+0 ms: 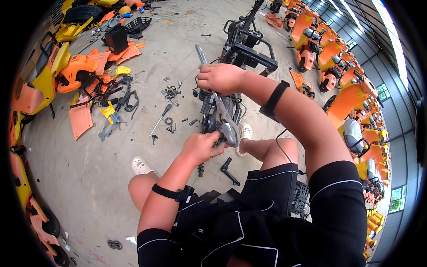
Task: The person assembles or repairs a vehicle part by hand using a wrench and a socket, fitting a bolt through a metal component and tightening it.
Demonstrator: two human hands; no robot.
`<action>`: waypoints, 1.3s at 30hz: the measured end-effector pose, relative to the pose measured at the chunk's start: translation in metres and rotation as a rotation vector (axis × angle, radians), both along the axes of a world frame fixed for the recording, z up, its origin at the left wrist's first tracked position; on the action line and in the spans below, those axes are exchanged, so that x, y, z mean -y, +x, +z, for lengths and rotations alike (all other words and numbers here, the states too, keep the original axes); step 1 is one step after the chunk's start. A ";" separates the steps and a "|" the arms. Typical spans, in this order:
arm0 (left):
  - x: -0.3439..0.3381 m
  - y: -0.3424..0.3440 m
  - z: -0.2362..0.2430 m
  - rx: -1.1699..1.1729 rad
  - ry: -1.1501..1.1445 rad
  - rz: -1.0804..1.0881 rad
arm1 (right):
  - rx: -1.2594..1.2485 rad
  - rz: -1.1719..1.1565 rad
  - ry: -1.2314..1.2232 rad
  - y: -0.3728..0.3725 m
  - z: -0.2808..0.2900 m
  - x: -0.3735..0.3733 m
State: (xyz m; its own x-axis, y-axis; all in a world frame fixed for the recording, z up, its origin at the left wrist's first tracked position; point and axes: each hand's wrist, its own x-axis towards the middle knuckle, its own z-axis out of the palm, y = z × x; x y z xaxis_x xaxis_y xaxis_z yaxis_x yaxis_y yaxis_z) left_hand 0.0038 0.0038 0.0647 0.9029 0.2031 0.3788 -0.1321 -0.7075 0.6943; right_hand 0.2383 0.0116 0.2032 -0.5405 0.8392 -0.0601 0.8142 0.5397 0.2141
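Note:
My right hand [221, 78] is closed around the handle of a large metal wrench [201, 54]. The wrench slants across a dark, stripped scooter frame [238, 55], its head toward me over the near end. Close to that head, my left hand [200, 147] has its fingers bent and thumb pressed in at the frame's near end. What the left fingers grip is mostly hidden; a bit of red shows beside them. A silvery curved part lies just right of the left thumb.
A screwdriver [161, 120], a toothed ring [168, 120] and a pile of small fasteners [171, 92] lie left of the frame. A black crank-like part [230, 171] is near my feet. Orange panels [80, 121] and a scooter body [75, 71] stand left; rows of orange scooters [340, 104] fill the right.

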 end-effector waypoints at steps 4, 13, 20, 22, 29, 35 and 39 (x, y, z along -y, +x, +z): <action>-0.007 -0.007 0.003 -0.039 -0.221 0.065 | -0.158 -0.395 -0.156 0.019 -0.031 0.035; -0.036 0.017 -0.007 0.032 -0.548 0.372 | -0.574 -0.997 -0.464 -0.010 -0.059 0.117; -0.066 0.021 -0.021 -0.267 -0.429 0.568 | -1.042 -0.870 -0.600 -0.052 -0.025 0.143; -0.061 0.017 -0.002 -0.395 -0.383 0.515 | -1.077 -0.915 -0.712 -0.051 -0.018 0.152; -0.050 0.011 -0.014 -0.471 -0.130 0.344 | -1.588 -1.174 -0.887 -0.078 0.025 0.156; -0.047 -0.001 -0.007 -0.499 -0.071 0.236 | -1.728 -0.974 -0.851 -0.088 0.039 0.160; -0.048 -0.002 0.001 -0.561 -0.185 0.188 | -1.244 -0.797 -0.707 -0.085 0.039 0.157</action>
State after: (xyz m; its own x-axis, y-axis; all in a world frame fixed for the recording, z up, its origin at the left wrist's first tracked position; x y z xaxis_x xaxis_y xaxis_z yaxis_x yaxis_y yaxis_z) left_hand 0.0015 0.0521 0.0658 0.8965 0.3953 -0.2002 0.4042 -0.5443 0.7351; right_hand 0.1533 -0.1452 0.2420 -0.0166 0.9095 -0.4154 0.3905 -0.3766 -0.8401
